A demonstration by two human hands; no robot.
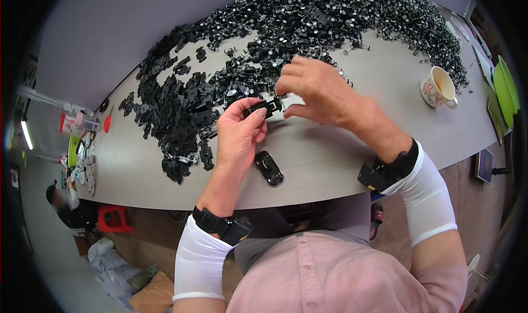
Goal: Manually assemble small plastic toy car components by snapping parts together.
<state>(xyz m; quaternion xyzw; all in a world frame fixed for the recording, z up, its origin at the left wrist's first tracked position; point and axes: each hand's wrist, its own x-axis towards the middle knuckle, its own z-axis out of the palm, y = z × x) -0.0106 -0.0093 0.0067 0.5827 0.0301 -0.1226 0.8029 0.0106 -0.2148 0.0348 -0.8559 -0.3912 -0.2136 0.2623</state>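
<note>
My left hand (pixel 240 130) is closed, pinching a black toy car chassis (pixel 265 109) between thumb and fingers just above the table. At the chassis's right end is my right hand (pixel 319 90), its fingers curled but the thumb apart, with bare tabletop showing in the gap. I see nothing held in it; whether a fingertip touches the chassis is hard to tell. A black toy car body (pixel 269 168) lies on the table below my hands. Beyond my left hand spreads a heap of black chassis parts (pixel 176 106). Behind both hands is a pile of wheels on axles (pixel 286 29).
Small wheel pieces (pixel 423 27) fill the far right of the grey table (pixel 341 159). A patterned cup (pixel 437 87) with brown liquid stands at right, near a green basin (pixel 503 87). Red-handled scissors (pixel 106 124) lie at left. A red stool (pixel 114 218) and another person (pixel 71 206) are farther left.
</note>
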